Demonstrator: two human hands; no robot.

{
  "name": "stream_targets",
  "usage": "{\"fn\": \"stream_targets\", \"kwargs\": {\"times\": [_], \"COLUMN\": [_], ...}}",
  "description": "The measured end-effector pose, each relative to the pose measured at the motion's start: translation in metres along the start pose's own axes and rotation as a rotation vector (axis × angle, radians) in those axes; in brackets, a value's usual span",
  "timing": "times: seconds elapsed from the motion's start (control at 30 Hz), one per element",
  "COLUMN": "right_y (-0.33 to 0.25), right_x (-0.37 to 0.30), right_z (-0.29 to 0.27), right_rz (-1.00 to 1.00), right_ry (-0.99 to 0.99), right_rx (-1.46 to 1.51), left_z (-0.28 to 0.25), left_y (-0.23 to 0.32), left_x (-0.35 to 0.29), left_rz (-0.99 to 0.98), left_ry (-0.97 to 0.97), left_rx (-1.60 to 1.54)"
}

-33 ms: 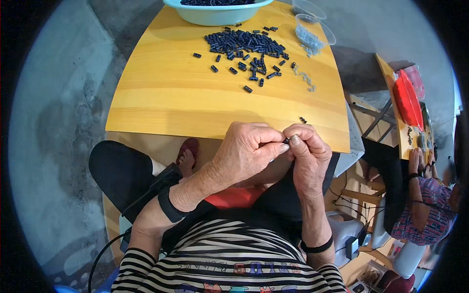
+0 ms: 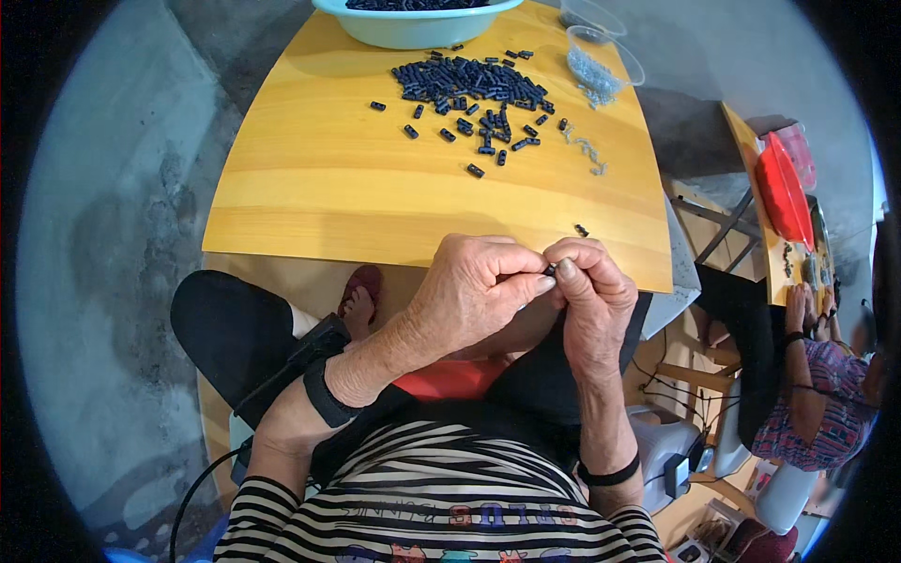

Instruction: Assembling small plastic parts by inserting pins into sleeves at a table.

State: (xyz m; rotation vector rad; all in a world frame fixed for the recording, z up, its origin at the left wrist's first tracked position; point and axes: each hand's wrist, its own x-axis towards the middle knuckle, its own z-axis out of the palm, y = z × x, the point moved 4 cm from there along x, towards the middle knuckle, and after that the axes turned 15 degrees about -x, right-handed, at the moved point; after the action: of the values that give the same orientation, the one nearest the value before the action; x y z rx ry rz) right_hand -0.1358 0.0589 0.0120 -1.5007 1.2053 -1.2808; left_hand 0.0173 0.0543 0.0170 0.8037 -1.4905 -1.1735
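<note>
Just beyond the table's near edge, my left hand (image 2: 474, 281) and my right hand (image 2: 593, 296) meet fingertip to fingertip. A small black plastic piece (image 2: 550, 269) shows between them, pinched by the thumb and forefinger of my left hand. My right thumb and fingers are pressed together against its right end; whatever else they grip is hidden. Farther off on the table lies a pile of small black tube-like pieces (image 2: 469, 83) with holes, several scattered toward me. A single dark piece (image 2: 582, 230) lies near the table's front right edge, just past my right hand.
A light-blue basin (image 2: 413, 31) of black pieces stands at the far edge of the yellow table (image 2: 310, 202). Far right, a clear tub (image 2: 601, 70) spills tiny pale pieces (image 2: 587, 150). Another person (image 2: 812, 403) works at a second table with a red basin (image 2: 785, 192).
</note>
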Motion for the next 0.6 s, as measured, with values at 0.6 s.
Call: {"fn": "stream_targets", "kwargs": {"times": [0.6], "right_y": [-0.009], "right_x": [0.000], "right_z": [-0.006], "right_rz": [-0.276], "right_ry": [0.008], "right_rx": [-0.378], "left_z": [0.002], "left_y": [-0.009], "left_x": [0.000], "left_rz": [-0.201], "left_ry": [-0.028], "left_rx": [-0.254]}}
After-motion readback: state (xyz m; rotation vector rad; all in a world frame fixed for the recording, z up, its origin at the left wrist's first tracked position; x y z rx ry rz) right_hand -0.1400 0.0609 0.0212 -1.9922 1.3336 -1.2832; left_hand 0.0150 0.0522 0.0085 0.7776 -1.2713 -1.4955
